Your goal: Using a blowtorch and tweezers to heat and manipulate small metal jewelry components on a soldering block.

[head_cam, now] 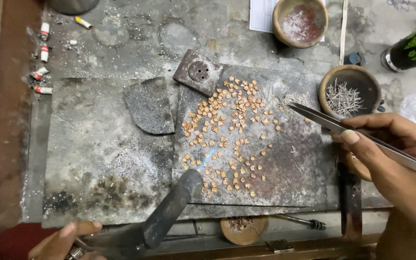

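Note:
My left hand (66,240) at the bottom left grips a black gas torch (169,208) that points up and right. Its small blue flame (210,156) plays over several small copper-coloured pieces (232,130) scattered on a dark slab (285,178). My right hand (391,144) at the right edge holds long steel tweezers (333,125), whose tips reach left over thin metal wire bits (290,100) near the slab's upper right.
A clay bowl (331,79) of thin wire bits stands beside my right hand. Another clay bowl (300,21) with reddish powder sits at the top. A square metal block (198,72) with a round dimple, a broken slate piece (150,106), cigarette butts (42,58) and a green-patterned bottle (412,48) lie around.

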